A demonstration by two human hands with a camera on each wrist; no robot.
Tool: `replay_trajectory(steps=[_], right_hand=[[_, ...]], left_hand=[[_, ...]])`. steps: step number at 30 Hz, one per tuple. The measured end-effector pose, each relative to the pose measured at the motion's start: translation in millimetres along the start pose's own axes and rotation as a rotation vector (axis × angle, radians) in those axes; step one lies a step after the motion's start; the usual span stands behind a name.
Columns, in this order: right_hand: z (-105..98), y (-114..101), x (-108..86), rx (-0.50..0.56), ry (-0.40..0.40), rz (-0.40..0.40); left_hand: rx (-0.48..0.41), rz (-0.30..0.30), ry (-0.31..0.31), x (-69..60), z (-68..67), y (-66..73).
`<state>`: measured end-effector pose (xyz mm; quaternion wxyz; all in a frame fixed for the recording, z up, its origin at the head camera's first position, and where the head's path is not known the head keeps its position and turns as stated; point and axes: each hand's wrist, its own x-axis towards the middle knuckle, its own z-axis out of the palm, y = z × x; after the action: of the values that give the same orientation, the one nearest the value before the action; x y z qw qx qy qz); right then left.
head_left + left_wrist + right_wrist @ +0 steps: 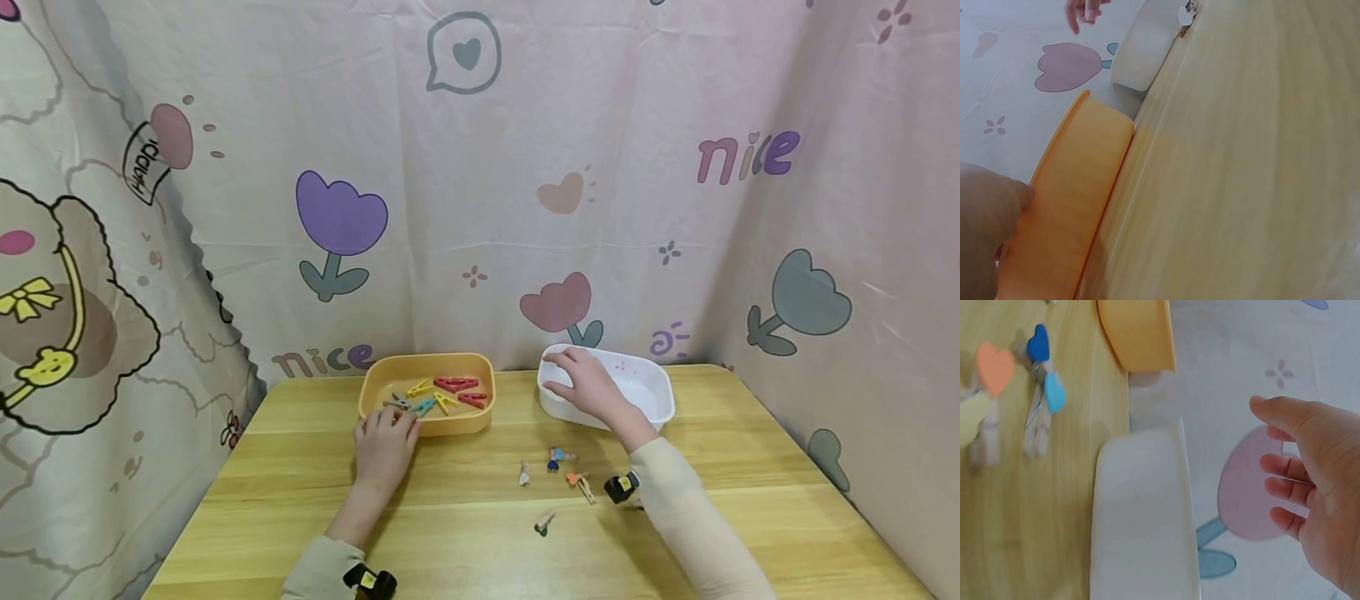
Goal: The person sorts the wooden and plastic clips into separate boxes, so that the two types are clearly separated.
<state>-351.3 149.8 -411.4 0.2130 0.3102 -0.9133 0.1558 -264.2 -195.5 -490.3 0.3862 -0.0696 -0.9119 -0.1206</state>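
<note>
Yellow bin (450, 427): on tabletop (450, 533), left of white bin (562, 411); red, yellow, teal, grey clips (456, 383) inside.
Left grip (382, 452): touching yellow bin's near rim; can't tell if grasping.
Right grip (591, 390): released, fingers apart over white bin.
Wooden heart clips (587, 489): loose on tabletop, near side of white bin.

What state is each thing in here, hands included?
Yellow basket: upright, uncovered, partly filled
Plastic clips: lying loose in the yellow basket
White basket: upright, uncovered, no clips visible inside, partly hidden
Wooden clips: scattered on the table
Left hand: touching the yellow basket's near rim, grip unclear
Right hand: above the white basket, nothing visibly held
</note>
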Motion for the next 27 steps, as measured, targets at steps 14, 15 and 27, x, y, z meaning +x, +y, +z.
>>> replay_trajectory(steps=[14,15,27], right_hand=[[-19,25,-57.1,-0.092,0.116,0.069],[-20,26,-60.3,-0.100,0.120,0.068],[-19,35,-96.3,-0.147,0.099,0.154]], left_hand=[[-0.008,-0.010,-0.002,0.3,1.1,-1.0],[-0.010,-0.018,-0.012,0.4,0.6,-1.0],[-0.025,-0.131,-0.189,11.5,-11.9,11.2]])
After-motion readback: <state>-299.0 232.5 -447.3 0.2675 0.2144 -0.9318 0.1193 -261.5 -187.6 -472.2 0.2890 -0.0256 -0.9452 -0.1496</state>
